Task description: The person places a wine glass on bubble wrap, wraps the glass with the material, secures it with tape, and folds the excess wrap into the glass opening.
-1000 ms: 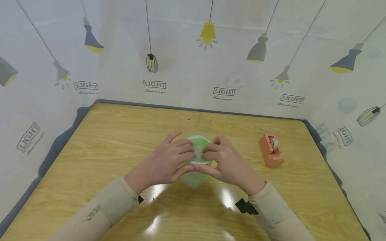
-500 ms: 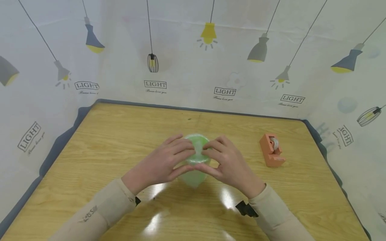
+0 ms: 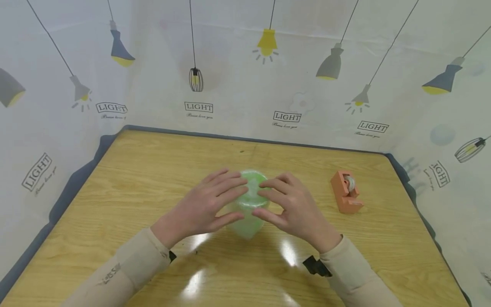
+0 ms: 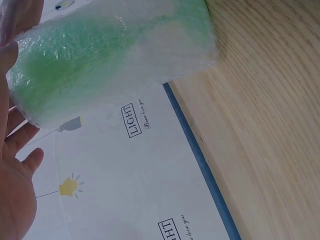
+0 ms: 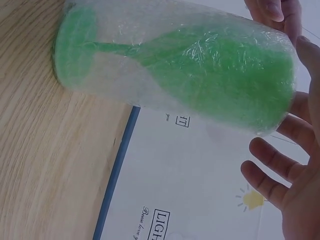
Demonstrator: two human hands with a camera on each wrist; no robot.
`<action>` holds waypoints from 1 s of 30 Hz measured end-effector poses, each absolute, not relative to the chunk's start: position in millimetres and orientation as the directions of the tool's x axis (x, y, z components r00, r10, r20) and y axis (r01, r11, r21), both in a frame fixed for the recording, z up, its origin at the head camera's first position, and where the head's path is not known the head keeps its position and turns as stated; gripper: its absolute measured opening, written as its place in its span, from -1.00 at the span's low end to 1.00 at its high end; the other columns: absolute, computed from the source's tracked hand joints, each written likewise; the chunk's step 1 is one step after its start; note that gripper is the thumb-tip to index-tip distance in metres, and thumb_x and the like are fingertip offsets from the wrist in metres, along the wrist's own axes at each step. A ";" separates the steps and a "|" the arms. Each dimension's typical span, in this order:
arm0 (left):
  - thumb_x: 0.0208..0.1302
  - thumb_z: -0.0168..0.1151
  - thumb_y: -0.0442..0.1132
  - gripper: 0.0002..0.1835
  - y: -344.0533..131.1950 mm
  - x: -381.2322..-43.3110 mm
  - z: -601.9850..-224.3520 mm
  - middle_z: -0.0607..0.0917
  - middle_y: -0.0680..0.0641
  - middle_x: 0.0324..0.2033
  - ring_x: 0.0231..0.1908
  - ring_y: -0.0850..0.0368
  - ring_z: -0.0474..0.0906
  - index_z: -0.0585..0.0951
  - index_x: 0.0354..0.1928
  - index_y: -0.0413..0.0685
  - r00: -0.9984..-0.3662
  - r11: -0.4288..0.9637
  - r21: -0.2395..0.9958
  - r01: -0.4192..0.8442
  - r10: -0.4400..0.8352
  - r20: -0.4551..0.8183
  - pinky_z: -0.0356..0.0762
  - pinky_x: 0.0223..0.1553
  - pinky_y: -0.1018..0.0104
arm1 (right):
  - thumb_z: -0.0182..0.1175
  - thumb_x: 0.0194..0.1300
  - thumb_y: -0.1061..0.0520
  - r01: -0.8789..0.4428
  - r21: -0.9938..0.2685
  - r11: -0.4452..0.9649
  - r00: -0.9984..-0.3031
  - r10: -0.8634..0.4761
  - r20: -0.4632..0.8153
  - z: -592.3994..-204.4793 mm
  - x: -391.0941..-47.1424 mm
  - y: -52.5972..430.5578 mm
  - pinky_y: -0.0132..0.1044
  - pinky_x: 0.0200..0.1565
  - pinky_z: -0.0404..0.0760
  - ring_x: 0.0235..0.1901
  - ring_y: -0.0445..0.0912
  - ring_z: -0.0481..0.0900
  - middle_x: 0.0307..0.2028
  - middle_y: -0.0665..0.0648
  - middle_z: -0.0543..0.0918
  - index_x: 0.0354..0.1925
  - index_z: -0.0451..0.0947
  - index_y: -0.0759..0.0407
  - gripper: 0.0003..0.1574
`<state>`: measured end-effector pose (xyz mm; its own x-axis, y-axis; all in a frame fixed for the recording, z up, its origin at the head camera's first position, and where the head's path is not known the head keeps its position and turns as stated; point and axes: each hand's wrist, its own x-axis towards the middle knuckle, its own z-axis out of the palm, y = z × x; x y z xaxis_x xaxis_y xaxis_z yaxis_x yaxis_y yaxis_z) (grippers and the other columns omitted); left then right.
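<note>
A green stemmed goblet [image 5: 220,75] wrapped in clear bubble wrap [image 3: 247,226] stands upright on the wooden table, its foot and thin stem showing through the wrap in the right wrist view. My left hand [image 3: 199,202] is at the left of the wrapped top, fingers extended over the rim and thumb in front. On the other side, my right hand [image 3: 297,207] has loosely bent fingers at the rim and its thumb at the near edge. The two thumbs are apart. In the left wrist view the wrap [image 4: 115,55] looks crinkled and shiny.
An orange tape dispenser [image 3: 343,194] with a roll of tape stands to the right of the goblet. The wooden table [image 3: 134,179] ends at a backdrop [image 3: 238,115] printed with lamps, which runs along the back and sides.
Both thumbs have drawn apart from each other at the near rim. The left hand has shifted slightly to the left, and the fingers have loosened. The goblet stays in place.
</note>
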<state>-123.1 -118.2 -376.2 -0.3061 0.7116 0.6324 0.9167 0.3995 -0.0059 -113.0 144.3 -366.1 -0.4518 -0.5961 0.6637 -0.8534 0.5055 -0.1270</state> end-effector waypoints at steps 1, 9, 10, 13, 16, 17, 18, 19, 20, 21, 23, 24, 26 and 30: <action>0.26 0.46 0.05 -0.38 -118.9 -123.2 -376.7 0.64 -0.20 0.23 0.30 -0.16 0.50 0.62 0.21 -0.22 -0.305 0.401 -0.008 0.916 0.709 0.636 0.34 0.45 -0.12 | 0.03 0.52 -0.40 -0.854 -0.123 0.505 -0.448 -0.596 0.666 -366.3 -113.1 144.9 -0.04 -0.11 0.65 -0.10 0.06 0.59 -0.08 0.15 0.77 -0.13 0.76 0.22 -0.24; 0.34 0.36 0.15 -0.30 -125.0 -121.0 -378.2 0.54 -0.21 0.35 0.37 -0.18 0.42 0.53 0.33 -0.20 -0.334 0.431 -0.003 0.902 0.704 0.627 0.21 0.51 -0.12 | 0.03 0.52 -0.39 -0.857 -0.128 0.500 -0.445 -0.591 0.672 -367.4 -112.9 150.5 -0.03 -0.09 0.65 -0.07 0.08 0.58 -0.04 0.17 0.75 -0.09 0.76 0.22 -0.25; 0.35 0.34 0.16 -0.29 -125.9 -121.0 -378.7 0.53 -0.21 0.36 0.38 -0.18 0.41 0.53 0.34 -0.20 -0.338 0.436 -0.003 0.900 0.701 0.628 0.18 0.53 -0.11 | 0.04 0.52 -0.39 -0.857 -0.131 0.498 -0.446 -0.592 0.672 -367.9 -113.1 151.2 -0.03 -0.08 0.65 -0.06 0.08 0.58 -0.03 0.17 0.75 -0.09 0.76 0.22 -0.25; 0.43 0.23 0.22 -0.29 -128.9 -120.5 -379.6 0.50 -0.21 0.39 0.41 -0.19 0.38 0.50 0.38 -0.17 -0.355 0.452 0.007 0.892 0.692 0.629 0.14 0.54 -0.13 | 0.05 0.52 -0.38 -0.861 -0.138 0.489 -0.442 -0.586 0.680 -368.7 -113.3 153.1 -0.01 -0.06 0.64 -0.05 0.09 0.58 0.00 0.19 0.74 -0.06 0.75 0.23 -0.26; 0.48 0.12 0.27 -0.28 -132.5 -120.2 -380.1 0.47 -0.20 0.41 0.44 -0.18 0.33 0.48 0.40 -0.15 -0.376 0.473 0.017 0.881 0.678 0.632 0.09 0.56 -0.15 | 0.04 0.54 -0.35 -0.864 -0.138 0.485 -0.433 -0.573 0.696 -368.9 -113.2 155.3 0.02 -0.04 0.64 -0.03 0.11 0.58 0.04 0.20 0.73 -0.01 0.74 0.23 -0.28; 0.49 0.10 0.28 -0.27 -133.8 -119.8 -380.2 0.46 -0.20 0.42 0.45 -0.19 0.32 0.48 0.41 -0.14 -0.384 0.482 0.020 0.876 0.672 0.633 0.08 0.56 -0.15 | 0.04 0.55 -0.34 -0.864 -0.137 0.484 -0.428 -0.567 0.704 -368.7 -113.0 155.9 0.03 -0.03 0.64 -0.02 0.12 0.58 0.05 0.21 0.73 0.01 0.73 0.23 -0.29; 0.49 0.09 0.29 -0.26 -135.1 -119.6 -380.5 0.45 -0.21 0.43 0.45 -0.19 0.31 0.47 0.41 -0.14 -0.391 0.491 0.021 0.871 0.665 0.636 0.07 0.56 -0.16 | 0.04 0.56 -0.32 -0.866 -0.133 0.483 -0.422 -0.561 0.713 -368.7 -112.9 156.7 0.04 -0.02 0.64 -0.01 0.13 0.58 0.06 0.22 0.73 0.03 0.72 0.24 -0.30; 0.49 0.08 0.29 -0.26 -136.4 -119.2 -380.7 0.44 -0.21 0.43 0.45 -0.19 0.30 0.47 0.41 -0.14 -0.398 0.501 0.022 0.865 0.658 0.639 0.06 0.56 -0.17 | 0.03 0.57 -0.30 -0.868 -0.127 0.479 -0.412 -0.554 0.724 -368.8 -112.7 157.5 0.06 -0.01 0.63 0.00 0.15 0.58 0.07 0.23 0.72 0.04 0.72 0.25 -0.32; 0.48 0.07 0.30 -0.25 -137.7 -118.8 -381.1 0.44 -0.21 0.43 0.46 -0.20 0.30 0.47 0.42 -0.14 -0.405 0.511 0.025 0.859 0.649 0.644 0.06 0.56 -0.18 | 0.03 0.58 -0.27 -0.870 -0.123 0.477 -0.403 -0.546 0.734 -368.9 -112.6 158.2 0.07 0.00 0.63 0.02 0.16 0.58 0.08 0.24 0.71 0.06 0.71 0.26 -0.33; 0.48 0.06 0.31 -0.25 -138.9 -118.4 -381.4 0.44 -0.22 0.44 0.45 -0.21 0.30 0.47 0.42 -0.14 -0.413 0.522 0.027 0.853 0.641 0.648 0.05 0.56 -0.19 | 0.03 0.59 -0.25 -0.872 -0.116 0.476 -0.394 -0.539 0.745 -369.1 -112.6 159.0 0.08 0.02 0.61 0.03 0.17 0.58 0.09 0.25 0.71 0.07 0.70 0.27 -0.35; 0.49 0.02 0.32 -0.24 -141.4 -117.3 -382.3 0.42 -0.22 0.45 0.46 -0.21 0.28 0.47 0.42 -0.13 -0.429 0.544 0.030 0.838 0.624 0.653 0.04 0.56 -0.19 | 0.03 0.60 -0.20 -0.874 -0.103 0.474 -0.374 -0.524 0.765 -369.5 -112.7 160.7 0.09 0.07 0.58 0.07 0.20 0.58 0.12 0.27 0.69 0.11 0.68 0.29 -0.38; 0.50 -0.01 0.34 -0.23 -142.5 -117.2 -382.9 0.42 -0.22 0.45 0.47 -0.22 0.28 0.47 0.43 -0.13 -0.435 0.554 0.032 0.832 0.616 0.656 0.03 0.56 -0.20 | 0.03 0.61 -0.17 -0.875 -0.096 0.475 -0.365 -0.515 0.775 -370.1 -112.9 161.8 0.09 0.10 0.56 0.08 0.22 0.58 0.13 0.28 0.69 0.13 0.67 0.29 -0.40; 0.51 -0.07 0.36 -0.21 -145.0 -116.9 -384.3 0.40 -0.22 0.46 0.48 -0.22 0.26 0.46 0.43 -0.13 -0.448 0.575 0.030 0.818 0.602 0.661 0.02 0.56 -0.21 | 0.02 0.61 -0.14 -0.871 -0.082 0.485 -0.354 -0.502 0.789 -371.8 -113.6 164.3 0.09 0.15 0.53 0.12 0.24 0.56 0.16 0.30 0.67 0.18 0.65 0.29 -0.41; 0.52 -0.16 0.39 -0.18 -150.3 -116.5 -387.3 0.36 -0.22 0.50 0.51 -0.21 0.20 0.43 0.47 -0.12 -0.475 0.618 0.022 0.786 0.580 0.662 0.00 0.56 -0.22 | 0.00 0.62 -0.13 -0.855 -0.058 0.516 -0.341 -0.475 0.811 -378.3 -115.5 170.8 0.13 0.27 0.47 0.23 0.28 0.52 0.21 0.34 0.63 0.22 0.62 0.31 -0.40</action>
